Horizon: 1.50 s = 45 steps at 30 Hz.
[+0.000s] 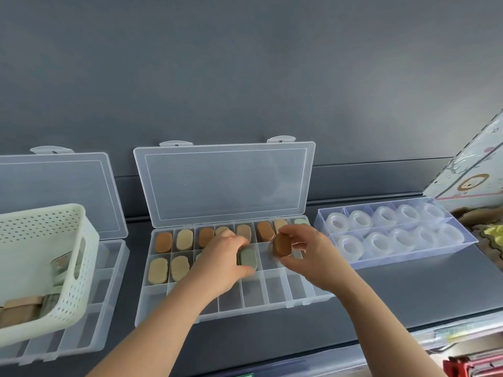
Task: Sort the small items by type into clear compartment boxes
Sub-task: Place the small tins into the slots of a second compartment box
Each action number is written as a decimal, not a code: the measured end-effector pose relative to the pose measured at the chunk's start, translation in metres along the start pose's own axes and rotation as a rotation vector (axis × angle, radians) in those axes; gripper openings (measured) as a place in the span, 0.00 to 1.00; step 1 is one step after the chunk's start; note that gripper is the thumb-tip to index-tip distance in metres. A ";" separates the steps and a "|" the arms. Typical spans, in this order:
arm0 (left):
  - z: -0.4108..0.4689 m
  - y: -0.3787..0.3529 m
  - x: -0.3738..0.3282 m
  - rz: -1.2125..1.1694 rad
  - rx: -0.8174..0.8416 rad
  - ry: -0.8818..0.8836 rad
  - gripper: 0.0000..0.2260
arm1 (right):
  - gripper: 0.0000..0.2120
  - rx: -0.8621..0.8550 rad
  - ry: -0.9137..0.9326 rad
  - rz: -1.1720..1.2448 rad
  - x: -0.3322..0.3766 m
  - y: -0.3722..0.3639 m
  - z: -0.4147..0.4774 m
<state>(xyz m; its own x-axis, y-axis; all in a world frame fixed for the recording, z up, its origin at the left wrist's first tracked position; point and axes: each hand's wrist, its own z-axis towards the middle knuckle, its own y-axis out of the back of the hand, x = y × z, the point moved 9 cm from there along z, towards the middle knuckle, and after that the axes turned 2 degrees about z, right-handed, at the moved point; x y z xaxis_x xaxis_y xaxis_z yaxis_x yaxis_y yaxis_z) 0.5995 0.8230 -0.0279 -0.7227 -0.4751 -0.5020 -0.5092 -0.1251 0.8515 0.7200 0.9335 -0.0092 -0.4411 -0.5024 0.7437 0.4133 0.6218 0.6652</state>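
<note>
Now the left hand [226, 257] holds a green oval piece [248, 259] at the middle row of the open clear box [245, 314], and its grip is curled around this piece. I cannot tell if the piece already touches the bottom. The right hand [313, 254] has its grip pinching a brown oval piece [283, 244] between thumb and fingertips, just above the same row, more to the right. Brown, beige and green pieces fill the back row. At the left, a white basket [40, 240] with more pieces stands on a second open box [81, 336]. At the right, a third box [408, 257] holds clear rings [351, 246]. All stand on the dark grey surface [394, 289].
</note>
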 end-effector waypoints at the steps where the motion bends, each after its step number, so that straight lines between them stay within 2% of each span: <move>1: -0.001 0.002 0.001 -0.002 -0.027 -0.003 0.25 | 0.18 0.011 0.030 -0.061 0.004 -0.003 0.001; 7: -0.008 0.006 0.000 0.044 -0.101 -0.021 0.23 | 0.19 0.136 0.084 -0.356 0.018 -0.027 0.009; 13: -0.016 0.011 0.002 0.067 -0.149 -0.044 0.21 | 0.21 0.189 0.064 -0.410 0.014 -0.033 0.008; 17: -0.027 0.023 0.007 0.096 -0.197 -0.059 0.21 | 0.16 0.087 0.094 -0.394 0.025 -0.026 0.002; 21: -0.046 0.049 0.014 0.108 -0.248 -0.084 0.20 | 0.21 0.023 0.174 -0.358 0.061 -0.031 -0.002; 26: -0.089 0.103 0.036 0.128 -0.359 -0.091 0.18 | 0.19 -0.012 0.304 -0.352 0.127 -0.055 -0.003; 30: -0.130 0.152 0.079 0.164 -0.438 -0.030 0.18 | 0.20 0.035 0.363 -0.317 0.180 -0.091 0.000; 34: -0.163 0.196 0.152 0.182 -0.466 0.098 0.18 | 0.18 0.069 0.396 -0.239 0.226 -0.130 0.008; 41: -0.176 0.232 0.299 0.271 -0.310 0.361 0.22 | 0.19 0.166 0.400 -0.183 0.284 -0.199 0.024; 45: -0.160 0.226 0.341 0.453 -0.137 0.370 0.14 | 0.20 0.207 0.369 -0.238 0.298 -0.227 0.035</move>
<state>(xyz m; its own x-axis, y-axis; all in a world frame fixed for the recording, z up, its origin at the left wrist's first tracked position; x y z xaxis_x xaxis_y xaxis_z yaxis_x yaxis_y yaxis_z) 0.3126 0.4933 0.0176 -0.6302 -0.7762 -0.0195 -0.1057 0.0609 0.9925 0.4670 0.6643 0.0591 -0.1767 -0.8016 0.5712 0.1511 0.5513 0.8205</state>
